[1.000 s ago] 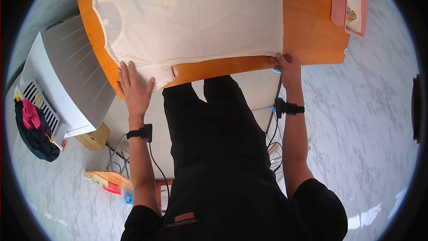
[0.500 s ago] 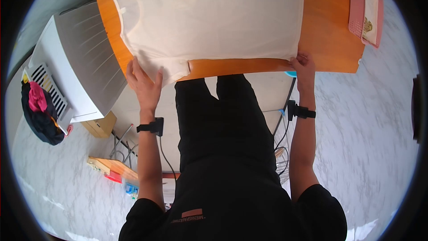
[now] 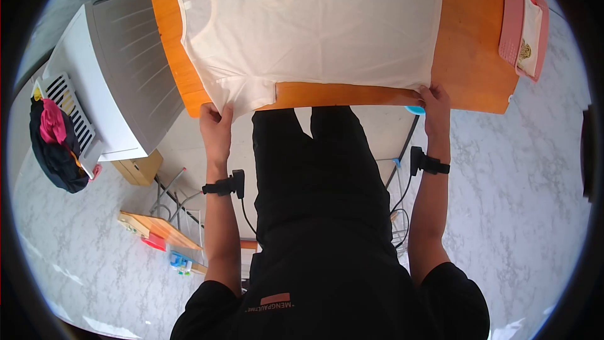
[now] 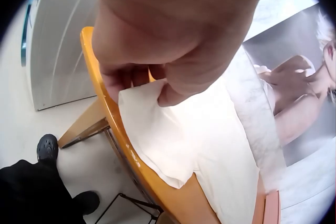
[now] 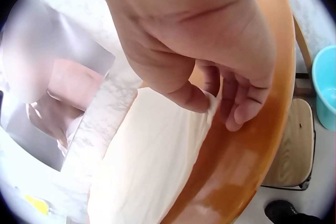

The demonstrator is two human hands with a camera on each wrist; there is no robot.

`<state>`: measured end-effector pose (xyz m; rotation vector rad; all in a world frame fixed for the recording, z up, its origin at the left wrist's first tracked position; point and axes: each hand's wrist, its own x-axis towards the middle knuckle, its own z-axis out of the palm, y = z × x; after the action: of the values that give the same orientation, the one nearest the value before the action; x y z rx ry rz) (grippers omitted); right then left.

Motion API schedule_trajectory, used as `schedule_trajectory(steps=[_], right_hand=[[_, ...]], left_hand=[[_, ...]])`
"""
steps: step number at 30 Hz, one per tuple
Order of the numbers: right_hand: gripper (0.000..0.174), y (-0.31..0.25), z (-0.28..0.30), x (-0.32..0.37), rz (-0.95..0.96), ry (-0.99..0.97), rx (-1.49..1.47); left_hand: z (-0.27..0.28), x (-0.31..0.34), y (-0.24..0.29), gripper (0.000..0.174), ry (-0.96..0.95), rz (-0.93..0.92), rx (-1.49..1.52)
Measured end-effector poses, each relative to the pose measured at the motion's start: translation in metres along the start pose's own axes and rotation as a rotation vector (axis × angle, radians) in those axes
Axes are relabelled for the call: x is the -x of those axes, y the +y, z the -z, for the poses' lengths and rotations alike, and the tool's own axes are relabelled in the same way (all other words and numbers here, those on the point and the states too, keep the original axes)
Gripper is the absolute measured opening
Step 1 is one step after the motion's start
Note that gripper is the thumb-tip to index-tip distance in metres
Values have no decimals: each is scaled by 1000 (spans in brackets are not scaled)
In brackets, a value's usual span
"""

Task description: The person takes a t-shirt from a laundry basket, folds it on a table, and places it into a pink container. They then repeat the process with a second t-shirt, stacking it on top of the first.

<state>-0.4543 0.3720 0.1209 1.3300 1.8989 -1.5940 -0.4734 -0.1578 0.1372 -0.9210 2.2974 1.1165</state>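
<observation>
A cream shirt [image 3: 327,25] lies spread over the orange wooden table [image 3: 475,44], its neckline toward the left. At the sleeve and shoulder corner, the left hand [image 3: 216,133] pinches the cloth near the table's front edge; in the left wrist view its thumb and fingers [image 4: 168,92] close on the fabric [image 4: 157,129]. The right hand [image 3: 435,108] pinches the hem corner at the right; the right wrist view shows cloth [image 5: 152,155] between thumb and index finger, the other fingers [image 5: 244,98] loosely bent beside it.
A pink basket [image 3: 513,19] with a folded printed cloth [image 3: 530,34] stands at the table's right end. Left of the table is a white cabinet [image 3: 94,88] beside a slatted rack [image 3: 66,101] with dark and pink cloth. A turquoise basin [image 5: 326,85] sits below the right edge.
The left hand, earlier spread flat on the sleeve area, has drawn back and now pinches the corner. The right hand still holds the hem. The head view has shifted, with the table appearing farther right.
</observation>
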Motion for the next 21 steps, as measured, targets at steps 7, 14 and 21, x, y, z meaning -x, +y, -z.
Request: schedule_trajectory(steps=[7, 14, 21], right_hand=[[22, -32, -10, 22, 151, -26, -140], [32, -21, 12, 1, 352, -202, 92], [31, -31, 11, -3, 467, -176, 382]], left_hand=[[26, 4, 13, 23, -253, 24, 427], [50, -13, 29, 37, -581, 60, 802], [43, -28, 22, 29, -232, -343, 38]])
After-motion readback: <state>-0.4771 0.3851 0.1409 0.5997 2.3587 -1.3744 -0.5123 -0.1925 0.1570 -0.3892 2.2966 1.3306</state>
